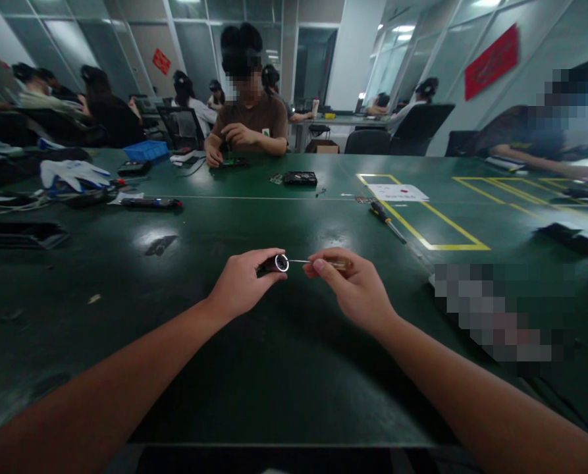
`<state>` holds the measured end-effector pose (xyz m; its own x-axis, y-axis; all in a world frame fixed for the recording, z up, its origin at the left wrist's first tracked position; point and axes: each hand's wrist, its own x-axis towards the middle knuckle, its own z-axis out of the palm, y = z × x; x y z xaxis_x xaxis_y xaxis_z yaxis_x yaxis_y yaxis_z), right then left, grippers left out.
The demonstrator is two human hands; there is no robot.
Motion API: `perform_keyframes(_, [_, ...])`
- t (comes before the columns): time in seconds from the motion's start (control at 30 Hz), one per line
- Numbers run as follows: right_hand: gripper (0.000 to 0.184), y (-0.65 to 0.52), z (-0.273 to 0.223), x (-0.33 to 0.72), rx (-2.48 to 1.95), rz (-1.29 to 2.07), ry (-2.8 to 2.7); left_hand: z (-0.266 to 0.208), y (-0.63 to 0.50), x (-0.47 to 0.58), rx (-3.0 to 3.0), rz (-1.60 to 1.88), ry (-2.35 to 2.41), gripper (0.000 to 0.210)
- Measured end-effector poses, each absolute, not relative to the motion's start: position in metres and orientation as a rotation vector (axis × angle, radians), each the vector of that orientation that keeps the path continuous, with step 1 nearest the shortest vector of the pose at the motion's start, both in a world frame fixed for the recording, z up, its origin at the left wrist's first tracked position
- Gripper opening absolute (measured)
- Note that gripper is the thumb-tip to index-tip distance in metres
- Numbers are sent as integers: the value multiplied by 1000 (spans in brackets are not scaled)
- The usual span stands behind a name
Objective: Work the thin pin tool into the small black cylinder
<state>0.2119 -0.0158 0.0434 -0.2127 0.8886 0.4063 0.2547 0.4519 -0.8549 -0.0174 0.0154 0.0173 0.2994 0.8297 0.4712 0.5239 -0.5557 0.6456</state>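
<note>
Between the thumb and fingers of my left hand is a small black cylinder with a bright silver ring at its end, which faces right. My right hand is closed around the amber handle of a small screwdriver. Its thin metal shaft points left at the ringed end of the cylinder; whether the tip touches it I cannot tell. Both hands are held over the green table, near the middle of the view.
Farther right lies a black-and-yellow screwdriver beside yellow tape outlines and a white paper. A black device sits ahead. White gloves and a blue bin are at the left. A person works across the table.
</note>
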Motion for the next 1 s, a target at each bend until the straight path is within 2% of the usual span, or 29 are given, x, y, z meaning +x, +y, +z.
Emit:
perform_keyframes(0.1, [15,-22,50,212,-925,492,-2064,15,17,-18,2116,1104,1166,43])
perform_keyframes(0.17, [15,-25,53,212,-951,422,-2121,16,17,-17,2169,1091,1162,41])
perform_keyframes(0.4, [21,-22,48,210,-1144,629,-1862,19,16,-16,2365,1083,1137,34])
perform_keyframes(0.57, [14,-27,51,206,-1112,493,-1995,17,17,-17,2449,1071,1138,34])
perform_keyframes(0.77, [16,-28,53,206,-1077,319,-2133,19,16,-15,2467,1083,1164,30])
perform_keyframes(1.0, [16,-26,50,209,-1125,302,-2101,22,17,-17,2390,983,1314,33])
